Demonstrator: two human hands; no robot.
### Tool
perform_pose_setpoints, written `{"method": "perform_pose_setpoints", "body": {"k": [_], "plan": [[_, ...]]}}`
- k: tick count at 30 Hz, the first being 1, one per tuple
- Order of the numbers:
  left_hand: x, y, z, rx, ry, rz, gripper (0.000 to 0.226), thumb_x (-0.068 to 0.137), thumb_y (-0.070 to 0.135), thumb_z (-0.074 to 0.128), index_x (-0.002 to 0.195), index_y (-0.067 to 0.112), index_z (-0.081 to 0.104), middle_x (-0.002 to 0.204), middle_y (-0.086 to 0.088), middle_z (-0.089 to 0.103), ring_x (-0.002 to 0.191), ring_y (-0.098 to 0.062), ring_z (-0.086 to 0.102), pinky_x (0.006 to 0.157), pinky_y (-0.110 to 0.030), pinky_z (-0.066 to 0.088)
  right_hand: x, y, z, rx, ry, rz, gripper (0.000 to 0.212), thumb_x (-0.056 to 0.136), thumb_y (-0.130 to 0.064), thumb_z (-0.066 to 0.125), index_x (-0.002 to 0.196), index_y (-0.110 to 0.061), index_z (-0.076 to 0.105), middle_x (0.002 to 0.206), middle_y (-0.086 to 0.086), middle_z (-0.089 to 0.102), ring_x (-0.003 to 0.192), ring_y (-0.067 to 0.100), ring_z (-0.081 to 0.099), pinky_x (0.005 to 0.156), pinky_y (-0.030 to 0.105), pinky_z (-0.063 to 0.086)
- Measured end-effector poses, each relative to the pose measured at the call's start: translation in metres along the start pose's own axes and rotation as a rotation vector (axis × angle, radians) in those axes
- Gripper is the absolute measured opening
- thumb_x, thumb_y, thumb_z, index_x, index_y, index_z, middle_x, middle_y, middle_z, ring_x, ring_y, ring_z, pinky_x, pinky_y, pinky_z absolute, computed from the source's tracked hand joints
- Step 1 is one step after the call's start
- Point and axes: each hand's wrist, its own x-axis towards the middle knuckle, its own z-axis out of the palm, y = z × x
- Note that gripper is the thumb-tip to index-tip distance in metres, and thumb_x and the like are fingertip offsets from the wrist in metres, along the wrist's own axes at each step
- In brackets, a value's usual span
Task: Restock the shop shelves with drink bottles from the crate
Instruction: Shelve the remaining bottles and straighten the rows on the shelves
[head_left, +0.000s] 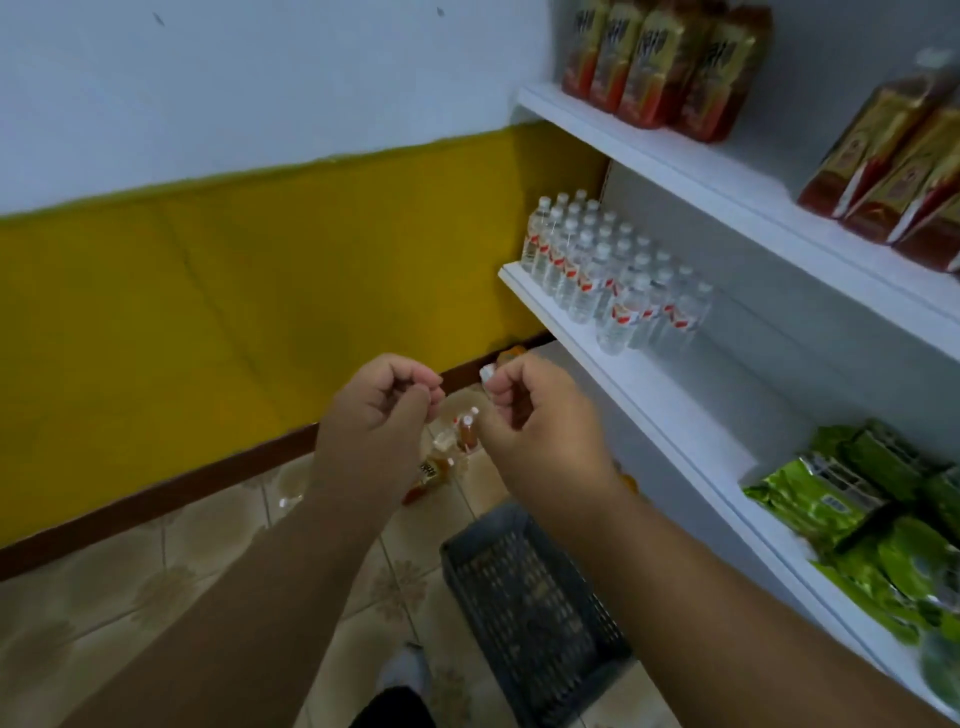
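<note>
Both hands' fingers (415, 387) curled shut, perhaps pinching film, above floor bottles (452, 452)

Small shop (white shelves (613, 332) of stocked water bottles (597, 270))

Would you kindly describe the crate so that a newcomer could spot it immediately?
Start at the white shelf unit along the right wall and look down to the tiled floor at its foot. The crate sits there below the person's right forearm: a dark, mesh-sided plastic box, the only container on the floor.
</note>
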Motion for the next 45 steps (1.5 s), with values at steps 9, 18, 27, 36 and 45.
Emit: {"method": "perform_pose_setpoints", "body": {"k": [9, 18, 27, 36, 45], "plan": [[0.123, -0.102, -0.078, 0.050, -0.111, -0.110, 0.013, 0.079, 0.043, 0.054, 0.082, 0.043, 0.066, 0.083, 0.011, 0.069, 0.077, -0.012, 0.067, 0.068, -0.037, 0.057, 0.111, -0.003, 0.126, -0.149, 0.030, 0.080, 0.013, 0.086, -0.016, 0.064, 0.084, -0.025, 0.055, 0.078, -0.007, 0.054, 0.065, 0.007, 0.048, 0.055, 0.025, 0.037], [0.289, -0.180, -0.126, 0.232, -0.417, -0.032, 0.010, 0.089, 0.035, 0.056, 0.082, 0.041, 0.060, 0.076, 0.020, 0.062, 0.063, 0.003, 0.055, 0.053, -0.009, 0.041, 0.234, 0.010, 0.226, -0.218, 0.061, 0.231, 0.013, 0.089, -0.016, 0.066, 0.084, -0.023, 0.057, 0.080, 0.002, 0.062, 0.069, 0.017, 0.060, 0.062, 0.042, 0.052], [0.365, -0.290, -0.054, 0.336, -0.621, -0.143, 0.024, 0.097, 0.025, 0.061, 0.081, 0.042, 0.056, 0.074, 0.021, 0.061, 0.069, 0.000, 0.057, 0.056, -0.018, 0.039, 0.310, 0.125, 0.253, -0.275, 0.140, 0.327, 0.018, 0.084, -0.015, 0.071, 0.083, -0.023, 0.056, 0.076, -0.009, 0.054, 0.067, 0.010, 0.054, 0.057, 0.030, 0.049], [0.437, -0.456, 0.032, 0.331, -0.730, -0.235, 0.028, 0.094, 0.022, 0.059, 0.091, 0.050, 0.057, 0.105, 0.017, 0.065, 0.096, 0.000, 0.063, 0.081, -0.029, 0.055, 0.362, 0.307, 0.327, -0.246, 0.174, 0.565, 0.022, 0.083, -0.023, 0.073, 0.095, -0.031, 0.055, 0.089, -0.004, 0.057, 0.071, 0.015, 0.057, 0.060, 0.034, 0.050], [0.419, -0.680, 0.129, 0.385, -0.790, -0.437, 0.029, 0.093, 0.019, 0.061, 0.087, 0.047, 0.056, 0.088, 0.040, 0.061, 0.085, 0.028, 0.051, 0.063, -0.012, 0.037, 0.357, 0.547, 0.429, -0.266, 0.204, 0.855, 0.051, 0.082, -0.038, 0.076, 0.127, -0.026, 0.055, 0.124, -0.004, 0.052, 0.090, 0.018, 0.065, 0.077, 0.042, 0.060]]}}
